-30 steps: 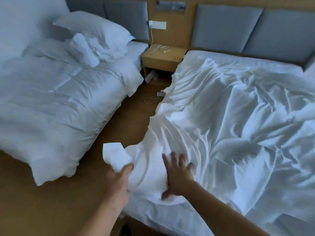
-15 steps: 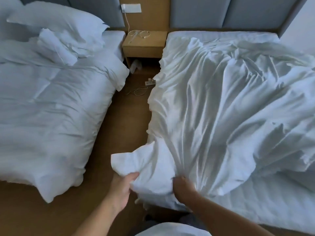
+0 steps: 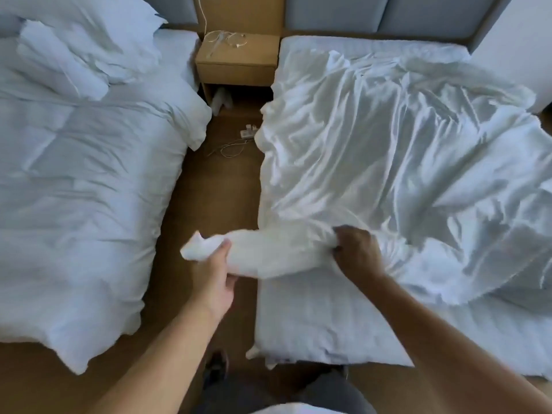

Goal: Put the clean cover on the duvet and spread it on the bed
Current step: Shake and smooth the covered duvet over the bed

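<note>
A crumpled white duvet cover point(image 3: 388, 162) lies over most of the right bed point(image 3: 313, 321), leaving bare mattress at the foot end. My left hand point(image 3: 213, 276) is shut on the cover's near corner, which sticks out over the floor gap. My right hand point(image 3: 354, 253) grips a bunched fold of the same cover a short way to the right. The fabric stretches taut between both hands. I cannot tell whether the duvet is inside the cover.
The left bed point(image 3: 74, 204) carries a white duvet and pillows point(image 3: 80, 40). A wooden nightstand point(image 3: 237, 61) with cables stands between the beds. A power strip and cord point(image 3: 239, 138) lie on the wooden floor in the gap. My legs show at the bottom edge.
Both hands have pulled the cover's corner up and toward the bed's foot, baring more mattress. My right hand went from flat to gripping. The view tilted downward.
</note>
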Tool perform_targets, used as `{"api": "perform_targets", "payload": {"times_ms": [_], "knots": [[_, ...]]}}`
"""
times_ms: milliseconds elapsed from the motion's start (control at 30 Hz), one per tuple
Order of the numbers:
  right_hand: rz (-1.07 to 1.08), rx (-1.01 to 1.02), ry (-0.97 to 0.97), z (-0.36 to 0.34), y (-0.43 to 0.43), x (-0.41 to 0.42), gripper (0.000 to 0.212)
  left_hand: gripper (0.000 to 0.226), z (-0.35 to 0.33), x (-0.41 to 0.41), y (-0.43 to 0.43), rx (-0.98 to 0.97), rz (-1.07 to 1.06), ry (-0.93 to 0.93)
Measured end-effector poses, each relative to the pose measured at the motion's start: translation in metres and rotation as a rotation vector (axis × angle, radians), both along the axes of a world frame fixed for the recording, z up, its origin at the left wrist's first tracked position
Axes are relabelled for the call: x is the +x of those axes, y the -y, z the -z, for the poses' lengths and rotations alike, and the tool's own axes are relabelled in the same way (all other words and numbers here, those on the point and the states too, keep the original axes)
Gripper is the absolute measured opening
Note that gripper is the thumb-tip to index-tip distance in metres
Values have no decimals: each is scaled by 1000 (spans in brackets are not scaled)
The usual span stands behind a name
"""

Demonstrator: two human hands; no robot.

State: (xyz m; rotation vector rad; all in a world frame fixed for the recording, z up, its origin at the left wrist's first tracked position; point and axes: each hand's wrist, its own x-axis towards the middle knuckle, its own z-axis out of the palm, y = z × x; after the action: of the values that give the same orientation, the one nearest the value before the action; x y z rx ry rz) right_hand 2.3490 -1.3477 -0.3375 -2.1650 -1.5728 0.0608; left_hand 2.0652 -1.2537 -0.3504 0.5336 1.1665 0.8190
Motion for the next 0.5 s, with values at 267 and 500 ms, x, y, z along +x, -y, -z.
{"api": "perform_targets", "payload": {"times_ms": [267, 500], "knots": [[244, -865, -248, 78, 89, -135, 19, 38, 68, -118, 44, -620, 369, -370], [208, -300, -97, 18, 81, -157, 33, 36, 43, -79, -55, -329, 1029, -568]]}}
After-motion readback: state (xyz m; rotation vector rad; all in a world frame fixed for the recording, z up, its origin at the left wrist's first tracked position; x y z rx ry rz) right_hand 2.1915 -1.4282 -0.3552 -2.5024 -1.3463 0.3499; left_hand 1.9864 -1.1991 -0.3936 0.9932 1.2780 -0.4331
